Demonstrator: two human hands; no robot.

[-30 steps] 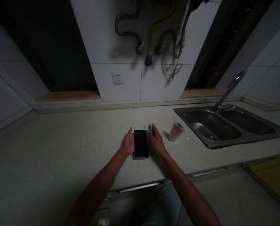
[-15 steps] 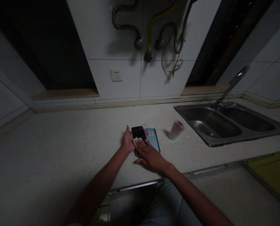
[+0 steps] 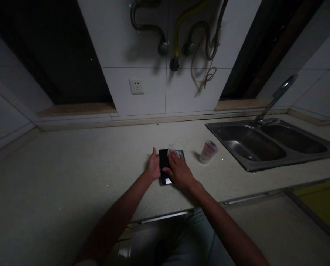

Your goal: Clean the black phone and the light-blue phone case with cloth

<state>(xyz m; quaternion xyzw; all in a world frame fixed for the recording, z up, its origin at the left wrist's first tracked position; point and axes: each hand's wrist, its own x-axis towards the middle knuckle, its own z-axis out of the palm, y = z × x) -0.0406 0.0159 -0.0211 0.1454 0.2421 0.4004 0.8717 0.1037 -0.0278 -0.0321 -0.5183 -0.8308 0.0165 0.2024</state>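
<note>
A black phone [image 3: 164, 162] lies face up on the pale countertop [image 3: 70, 166]. My left hand [image 3: 153, 168] rests against its left edge, fingers spread and open. My right hand [image 3: 178, 169] lies flat over the phone's right side, pressing a small pale wipe [image 3: 170, 150] under the fingers. A blue phone case [image 3: 180, 152] peeks out just beyond my right fingertips.
A small white bottle with a red label [image 3: 208, 151] lies to the right of the phone. A steel double sink [image 3: 267, 144] with a tap [image 3: 275, 96] sits at the far right. Hoses and a wall socket [image 3: 136, 86] are on the tiled wall behind.
My right hand slid from the phone's near end up over its right side, covering most of the blue case. The left hand stayed at the phone's left edge.
</note>
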